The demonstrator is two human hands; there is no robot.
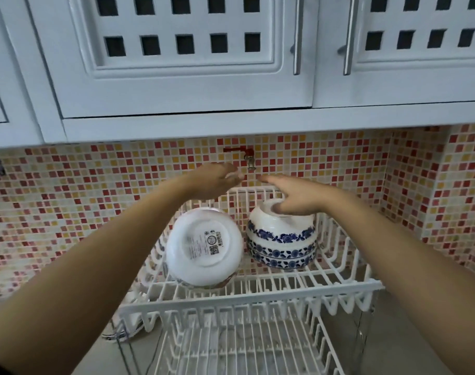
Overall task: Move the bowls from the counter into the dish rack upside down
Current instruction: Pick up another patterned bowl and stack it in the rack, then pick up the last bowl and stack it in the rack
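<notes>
You are looking at a white wire dish rack [258, 304] with two tiers, set in a corner tiled with small red, orange and cream mosaic [82, 185]. White cabinets [176, 63] with lattice doors hang at twelve o'clock, and a small tap with a red handle [247, 155] sticks out of the tiles just below them. On the upper tier, a plain white bowl [203, 247] lies upside down at nine o'clock, tilted toward you, label showing. At three o'clock sits a stack of blue-flowered bowls [281, 239], also inverted. Your right hand [293, 196] rests on the stack's top, fingers spread flat, gripping nothing. Your left hand [214, 180] hovers above the rack, loosely open and empty.
</notes>
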